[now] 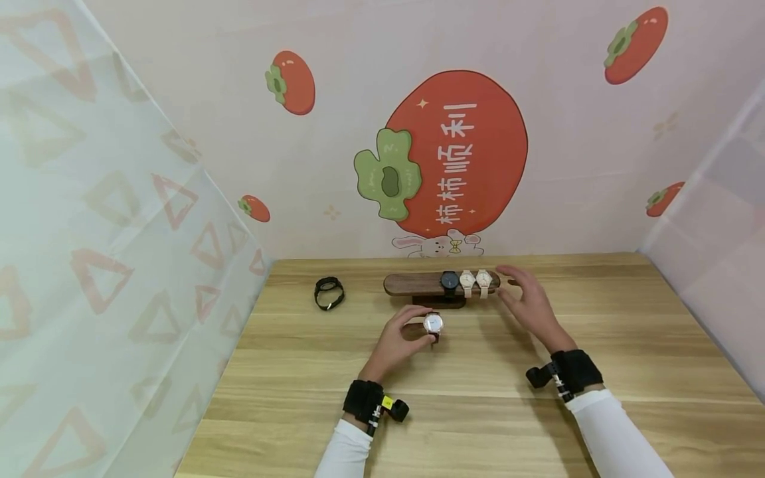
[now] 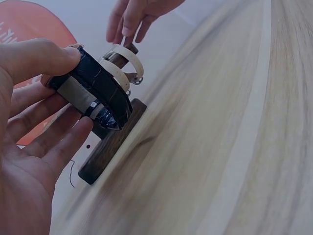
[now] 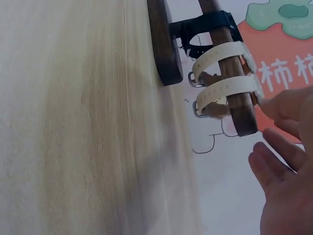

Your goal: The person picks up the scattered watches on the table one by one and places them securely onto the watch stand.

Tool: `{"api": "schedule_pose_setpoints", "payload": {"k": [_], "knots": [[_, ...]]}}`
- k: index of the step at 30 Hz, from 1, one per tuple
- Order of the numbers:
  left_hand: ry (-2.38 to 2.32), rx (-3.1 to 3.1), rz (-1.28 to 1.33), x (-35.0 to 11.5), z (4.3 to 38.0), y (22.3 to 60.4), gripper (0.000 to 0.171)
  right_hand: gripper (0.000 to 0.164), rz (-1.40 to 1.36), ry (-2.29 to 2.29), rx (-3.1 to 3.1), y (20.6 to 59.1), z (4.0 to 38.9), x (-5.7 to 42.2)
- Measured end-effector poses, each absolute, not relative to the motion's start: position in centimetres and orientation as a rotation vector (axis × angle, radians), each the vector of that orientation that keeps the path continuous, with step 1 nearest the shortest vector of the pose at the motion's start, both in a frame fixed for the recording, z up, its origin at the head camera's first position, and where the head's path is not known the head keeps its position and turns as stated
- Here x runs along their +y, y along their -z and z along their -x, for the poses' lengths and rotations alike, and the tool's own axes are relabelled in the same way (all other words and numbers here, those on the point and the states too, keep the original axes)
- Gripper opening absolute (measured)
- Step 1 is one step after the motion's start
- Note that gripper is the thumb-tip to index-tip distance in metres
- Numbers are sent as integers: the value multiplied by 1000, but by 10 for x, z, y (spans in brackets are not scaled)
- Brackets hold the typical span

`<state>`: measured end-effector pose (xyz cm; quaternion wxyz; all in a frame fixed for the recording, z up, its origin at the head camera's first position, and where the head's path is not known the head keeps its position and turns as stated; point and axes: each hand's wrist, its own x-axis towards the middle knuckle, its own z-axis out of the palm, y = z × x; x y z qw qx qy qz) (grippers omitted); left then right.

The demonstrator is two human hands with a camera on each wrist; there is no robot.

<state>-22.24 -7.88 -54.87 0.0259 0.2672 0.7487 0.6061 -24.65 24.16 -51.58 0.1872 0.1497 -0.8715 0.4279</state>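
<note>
In the head view my left hand [image 1: 396, 338] pinches a wristwatch [image 1: 433, 323] with a white dial, held in front of the watch stand. The left wrist view shows its dark, crocodile-patterned strap [image 2: 100, 81] hanging in a loop from thumb and fingers. A dark wooden watch stand [image 1: 412, 284] carries a black watch [image 1: 449, 281] and two cream-strapped watches, a left one [image 1: 467, 281] and a right one [image 1: 483, 281]. Around the stand's right end my right hand [image 1: 530, 307] is spread; in the right wrist view its thumb is close to the outermost cream watch [image 3: 230, 92].
Another black watch [image 1: 329, 293] lies at the back left of the wooden table [image 1: 287, 411]. Behind the stand rises a printed backdrop [image 1: 335, 166] with persimmons, and a side curtain [image 1: 137, 265] borders the left edge.
</note>
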Motion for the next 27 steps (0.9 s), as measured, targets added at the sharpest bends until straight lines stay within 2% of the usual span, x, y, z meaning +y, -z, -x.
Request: {"api": "schedule_pose_setpoints", "payload": {"k": [6,27], "knots": [[-1853,2324,-817,-83,224,551,53,57,-408,-1244,-2612,520,250,243],[-1884,2424,-703,-113,237,552,55,51,-385,-1260,-2584,523,252,239]]}}
